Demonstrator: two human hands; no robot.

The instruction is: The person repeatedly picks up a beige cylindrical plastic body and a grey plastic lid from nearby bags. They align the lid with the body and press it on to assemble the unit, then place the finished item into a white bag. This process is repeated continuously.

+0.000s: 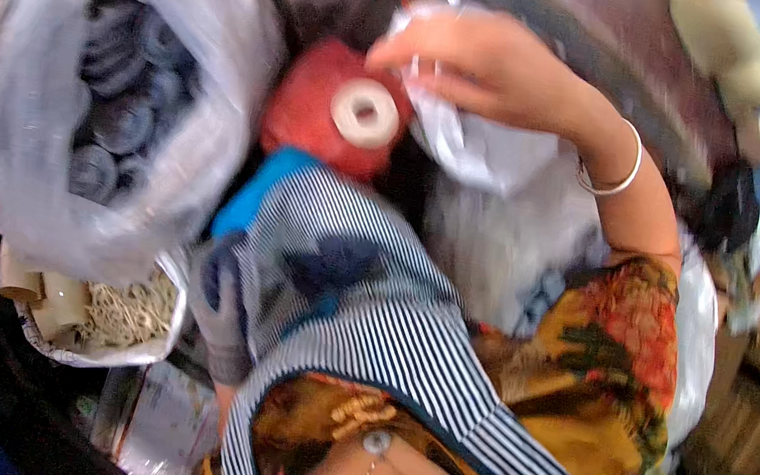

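Note:
My bare right hand [487, 64], with a pale bangle at the wrist, is raised over a crumpled white plastic bag [488, 150]. Its fingers stretch leftward above a red bundle [306, 107], and white shows between thumb and fingers. On the bundle sits a white ring-shaped roll [379, 130]. Low at the left, against my striped apron [394, 339], is my left hand [221, 287] in a grey and navy glove. Blur hides how its fingers lie. A bright blue piece [258, 188] shows between the apron and the red bundle.
At the left stands a large clear plastic bag [222, 43] of round dark grey parts [125, 123]. Below it, a white container [172, 329] holds small beige rings [129, 312] and cardboard tubes [61, 306]. A cloudy plastic bag [488, 245] lies beside my right arm.

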